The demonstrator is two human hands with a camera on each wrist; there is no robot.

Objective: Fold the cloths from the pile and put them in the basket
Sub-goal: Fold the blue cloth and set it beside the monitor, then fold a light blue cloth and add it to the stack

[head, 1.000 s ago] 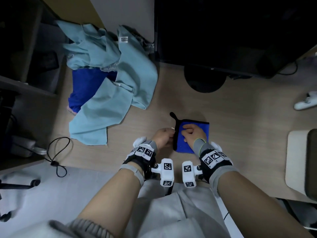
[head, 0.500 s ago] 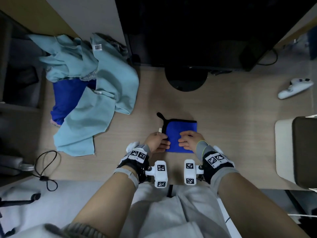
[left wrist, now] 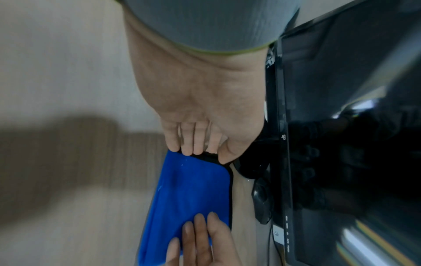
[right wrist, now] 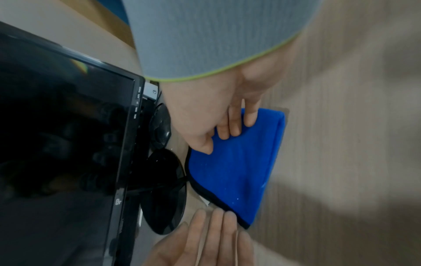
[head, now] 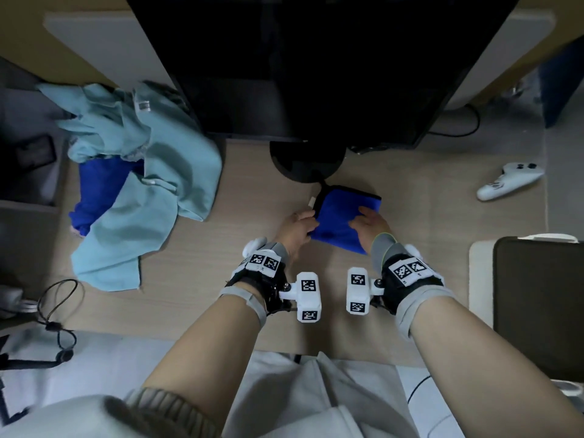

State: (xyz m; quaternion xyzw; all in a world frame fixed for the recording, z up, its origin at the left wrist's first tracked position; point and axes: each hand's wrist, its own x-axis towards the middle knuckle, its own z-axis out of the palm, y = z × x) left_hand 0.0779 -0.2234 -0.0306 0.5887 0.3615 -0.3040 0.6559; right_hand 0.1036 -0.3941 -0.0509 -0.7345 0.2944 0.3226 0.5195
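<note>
A small folded blue cloth [head: 338, 210] with black trim lies askew just in front of the monitor stand. My left hand [head: 297, 229] pinches its trimmed left edge with fingertips and thumb, as the left wrist view shows at that edge [left wrist: 200, 153]. My right hand [head: 371, 226] lies on top of the cloth's right half, fingers resting on the fabric [right wrist: 234, 129]. I cannot tell whether the cloth is off the table. The pile [head: 151, 191] of light teal cloths over a blue one sits at the far left. The basket [head: 478, 279], pale with a dark inside, stands at the right edge.
A black monitor [head: 316, 74] and its round stand base [head: 305, 159] stand right behind the cloth. A white controller [head: 508, 181] lies at the far right. A looped black cable [head: 57, 311] lies at the table's left front corner.
Both hands and the blue cloth have shifted away from me toward the monitor stand, and the cloth has turned askew. My left hand now pinches its left edge.
</note>
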